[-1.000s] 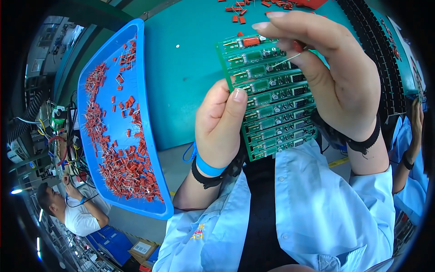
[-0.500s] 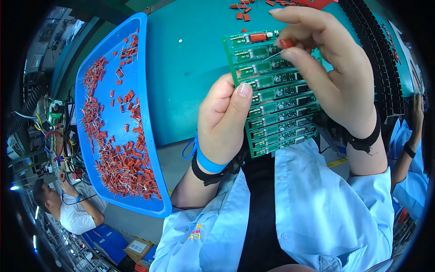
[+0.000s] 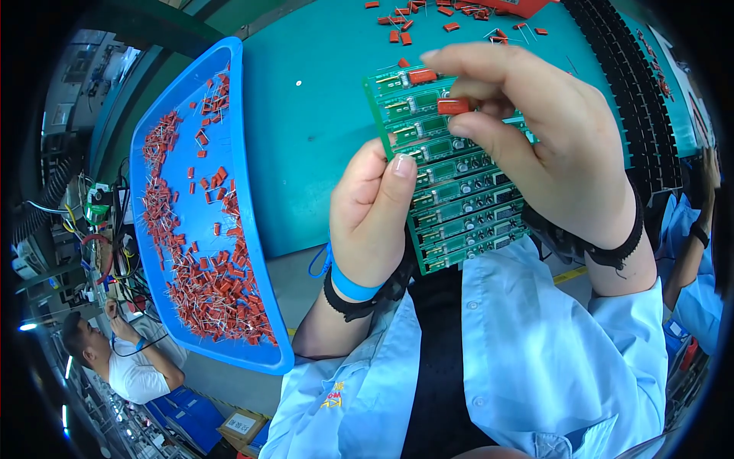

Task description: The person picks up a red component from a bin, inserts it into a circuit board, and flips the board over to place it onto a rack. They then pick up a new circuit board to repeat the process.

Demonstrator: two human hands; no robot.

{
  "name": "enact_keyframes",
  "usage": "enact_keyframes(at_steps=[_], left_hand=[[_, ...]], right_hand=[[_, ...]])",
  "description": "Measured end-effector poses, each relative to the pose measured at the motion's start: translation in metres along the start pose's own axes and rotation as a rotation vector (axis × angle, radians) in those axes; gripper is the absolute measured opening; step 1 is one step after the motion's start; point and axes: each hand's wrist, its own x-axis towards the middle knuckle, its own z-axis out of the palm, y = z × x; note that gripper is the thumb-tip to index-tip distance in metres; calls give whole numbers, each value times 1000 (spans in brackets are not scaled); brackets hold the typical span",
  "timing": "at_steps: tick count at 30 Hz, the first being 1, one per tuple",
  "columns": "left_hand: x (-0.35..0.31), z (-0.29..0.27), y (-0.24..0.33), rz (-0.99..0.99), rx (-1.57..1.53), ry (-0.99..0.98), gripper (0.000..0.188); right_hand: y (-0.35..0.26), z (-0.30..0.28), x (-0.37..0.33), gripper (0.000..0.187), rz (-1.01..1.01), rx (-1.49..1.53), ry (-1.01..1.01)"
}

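A light blue shirt point(image 3: 547, 336) hangs open over a black garment point(image 3: 441, 344), with small buttons point(image 3: 472, 305) down its right edge and a yellow and red mark point(image 3: 333, 395) on the left side. Black straps point(image 3: 348, 306) circle both wrists; a bright blue band point(image 3: 354, 288) and thin blue cord point(image 3: 317, 264) sit at the left one.

1. The red block-shaped component point(image 3: 453, 105) has moved left and nearer over the green rectangular circuit board point(image 3: 447, 189).
2. Its silvery wire leads no longer show.
3. The bare right hand point(image 3: 567, 141) has shifted likewise.
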Motion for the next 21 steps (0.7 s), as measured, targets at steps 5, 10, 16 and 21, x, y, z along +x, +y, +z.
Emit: enact_keyframes(at_steps=[5, 10, 16, 21], left_hand=[[-1, 0, 2, -26, -14, 13, 27], [0, 1, 4, -79, -52, 25, 25], [0, 2, 6, -101, -51, 47, 24], [0, 0, 4, -79, -69, 24, 25]], right_hand=[[10, -6, 4, 23, -167, -165, -76], [15, -2, 5, 18, -66, -28, -20], [6, -9, 10, 28, -102, -152, -73], [-7, -6, 14, 12, 200, -9, -47]])
